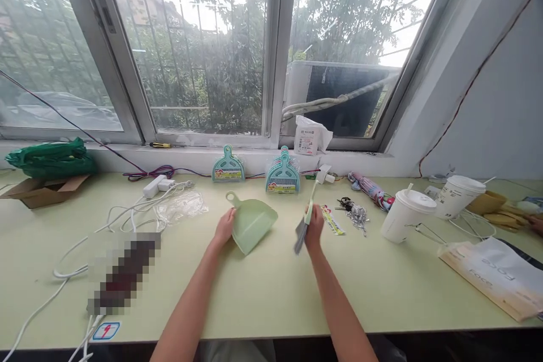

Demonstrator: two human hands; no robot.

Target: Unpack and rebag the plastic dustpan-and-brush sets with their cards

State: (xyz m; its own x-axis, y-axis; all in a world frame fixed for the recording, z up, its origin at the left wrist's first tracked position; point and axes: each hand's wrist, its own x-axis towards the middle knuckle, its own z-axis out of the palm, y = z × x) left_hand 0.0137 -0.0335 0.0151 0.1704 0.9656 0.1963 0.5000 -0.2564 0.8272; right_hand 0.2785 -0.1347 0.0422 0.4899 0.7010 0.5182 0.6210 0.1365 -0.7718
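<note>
My left hand grips the left edge of a pale green dustpan, whose looped handle points up and to the left. Over to the right, my right hand is closed around a small green hand brush. Its grey bristles hang down and its handle points upward. A gap of table separates brush and dustpan. Just right of that hand lies a printed label strip. Behind, against the wall, stand packaged teal dustpan-and-brush sets in a row, with another packaged set to their left.
White cables and a charger spread over the left side, near a cardboard box with a green bag. Keys, paper cups and a paper bag occupy the right. The table's front edge runs below my forearms.
</note>
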